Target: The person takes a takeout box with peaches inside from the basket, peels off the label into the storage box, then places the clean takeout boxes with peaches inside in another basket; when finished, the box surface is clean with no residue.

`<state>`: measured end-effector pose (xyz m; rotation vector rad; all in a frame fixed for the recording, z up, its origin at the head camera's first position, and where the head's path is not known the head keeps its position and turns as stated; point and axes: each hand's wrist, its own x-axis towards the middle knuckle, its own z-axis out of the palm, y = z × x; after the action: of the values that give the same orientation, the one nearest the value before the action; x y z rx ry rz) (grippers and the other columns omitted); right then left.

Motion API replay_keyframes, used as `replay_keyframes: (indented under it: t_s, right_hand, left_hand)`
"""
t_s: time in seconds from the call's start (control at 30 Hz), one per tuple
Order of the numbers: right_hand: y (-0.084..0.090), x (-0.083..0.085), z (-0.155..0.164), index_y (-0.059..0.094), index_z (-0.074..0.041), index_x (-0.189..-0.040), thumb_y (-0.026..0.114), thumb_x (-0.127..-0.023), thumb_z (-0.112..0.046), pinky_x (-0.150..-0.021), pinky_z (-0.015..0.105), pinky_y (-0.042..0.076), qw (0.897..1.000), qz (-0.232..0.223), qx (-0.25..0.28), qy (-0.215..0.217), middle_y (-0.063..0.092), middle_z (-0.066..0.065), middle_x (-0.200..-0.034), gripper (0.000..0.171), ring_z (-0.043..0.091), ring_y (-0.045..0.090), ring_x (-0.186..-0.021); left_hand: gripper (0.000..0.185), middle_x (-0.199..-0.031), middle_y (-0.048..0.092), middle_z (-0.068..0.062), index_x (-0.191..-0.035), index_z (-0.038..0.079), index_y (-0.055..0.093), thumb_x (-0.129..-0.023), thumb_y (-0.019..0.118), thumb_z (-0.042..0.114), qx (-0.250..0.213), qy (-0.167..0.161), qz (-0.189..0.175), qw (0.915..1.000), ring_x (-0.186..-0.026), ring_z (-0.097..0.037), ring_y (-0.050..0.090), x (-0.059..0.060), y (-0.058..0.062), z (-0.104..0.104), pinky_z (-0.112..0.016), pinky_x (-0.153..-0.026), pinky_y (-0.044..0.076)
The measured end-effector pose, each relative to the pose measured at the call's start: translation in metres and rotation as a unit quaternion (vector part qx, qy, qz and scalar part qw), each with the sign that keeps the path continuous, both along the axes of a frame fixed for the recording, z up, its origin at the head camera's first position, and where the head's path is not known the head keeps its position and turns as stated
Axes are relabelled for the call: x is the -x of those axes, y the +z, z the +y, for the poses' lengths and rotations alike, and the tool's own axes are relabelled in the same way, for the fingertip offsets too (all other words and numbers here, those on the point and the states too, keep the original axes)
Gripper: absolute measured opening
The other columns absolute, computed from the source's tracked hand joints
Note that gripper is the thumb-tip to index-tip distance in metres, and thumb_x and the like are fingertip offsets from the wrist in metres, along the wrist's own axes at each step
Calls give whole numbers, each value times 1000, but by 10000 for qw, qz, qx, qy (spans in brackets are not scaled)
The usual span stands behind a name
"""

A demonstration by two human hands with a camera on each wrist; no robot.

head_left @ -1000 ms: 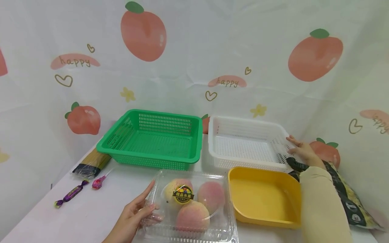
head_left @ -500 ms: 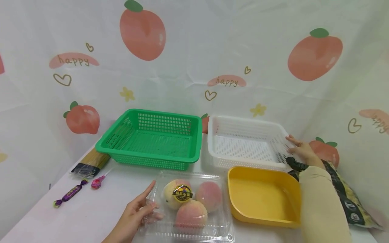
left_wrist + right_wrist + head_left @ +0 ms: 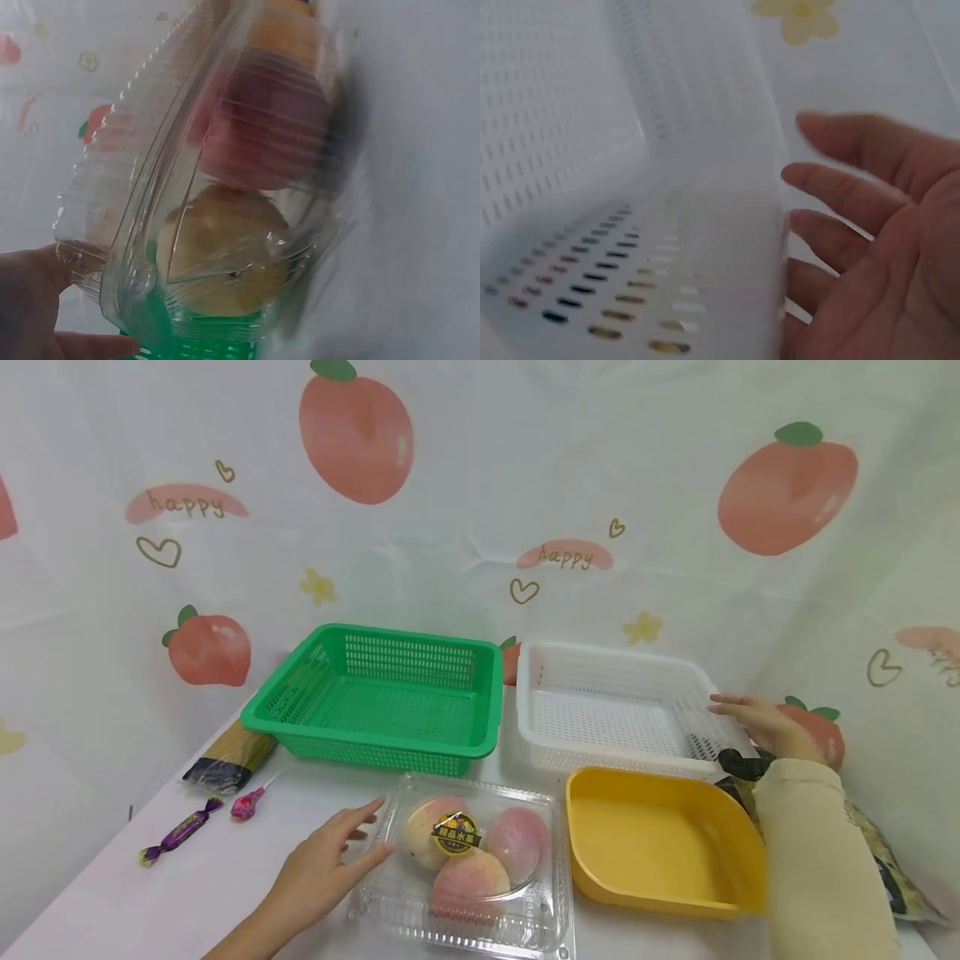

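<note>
Head view: my left hand (image 3: 322, 868) lies flat w/ fingers straight, tips touching the left edge of the clear peach box (image 3: 468, 868); nothing gripped. Box sits at the front of the table (image 3: 150, 910), lid shut over three peaches. Left wrist cam shows the box wall right against my fingers (image 3: 45, 300), green behind it. My right hand (image 3: 761, 722) is relaxed, fingers straight beside the right rim of the white basket (image 3: 611, 714); right wrist cam shows them just off the wall, can't tell if touching.

Room: bare tabletop left of the box, up to the candies. Box's right edge is just beside the yellow tray (image 3: 660, 843); green basket (image 3: 382, 697) close behind it. Spaghetti pack (image 3: 228, 760), purple candy (image 3: 176, 835) and pink lollipop (image 3: 247, 803) sit far left. A printed bag (image 3: 888, 877) lies under my right sleeve.
</note>
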<state>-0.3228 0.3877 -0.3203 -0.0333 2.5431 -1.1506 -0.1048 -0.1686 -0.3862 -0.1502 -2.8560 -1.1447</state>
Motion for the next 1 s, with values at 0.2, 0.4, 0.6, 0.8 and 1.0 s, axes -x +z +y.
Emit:
replay_keyframes:
  t_s: [0.2, 0.4, 0.6, 0.8, 1.0]
  right_hand:
    - [16, -3, -20, 8, 7, -146, 47, -95, -41, -102, 72, 8, 9977, 257, -512, 365, -8, 37, -147, 79, 58, -5, -132]
    - [29, -14, -50, 13, -4, -149, 50, -93, -47, -100, 73, 12, 9930, 526, -752, 740, -3, 32, -151, 80, 56, 2, -134]
    - [44, -40, -92, 14, -10, -150, 52, -92, -45, -98, 73, 16, 9844, 739, -982, 1255, -2, 28, -153, 78, 55, 4, -135]
    - [37, -55, -136, 19, -3, -148, 56, -90, -46, -103, 68, 19, 9704, 1116, -1323, 1683, 2, 27, -154, 81, 52, 10, -136]
    - [31, -75, -172, 26, -3, -147, 57, -90, -43, -105, 65, 21, 9588, 1359, -1186, 2194, 8, 25, -154, 76, 48, 15, -138]
  left_hand:
    - [61, -138, 48, -9, -134, 16, 51, -80, 71, 36, 80, -664, 1442, 9873, -127, -37, 44, 23, -2, 7, -64, -91, 40]
    - [65, -149, 33, -12, -137, 15, 48, -81, 68, 42, -149, -1511, 1049, 9828, -138, -42, 21, 33, -6, 17, -74, -93, 28]
    - [74, -149, 33, -10, -141, 14, 42, -80, 67, 49, 277, -1636, 851, 9825, -135, -40, 30, 39, 0, 19, -68, -93, 36]
    - [80, -143, 38, -9, -141, 14, 41, -75, 72, 48, 70, -1604, 752, 9842, -131, -38, 33, 45, -1, 23, -66, -95, 36]
    - [78, -146, 31, -10, -142, 16, 41, -76, 74, 42, -623, -1699, 496, 9822, -134, -42, 26, 45, -5, 23, -71, -94, 31]
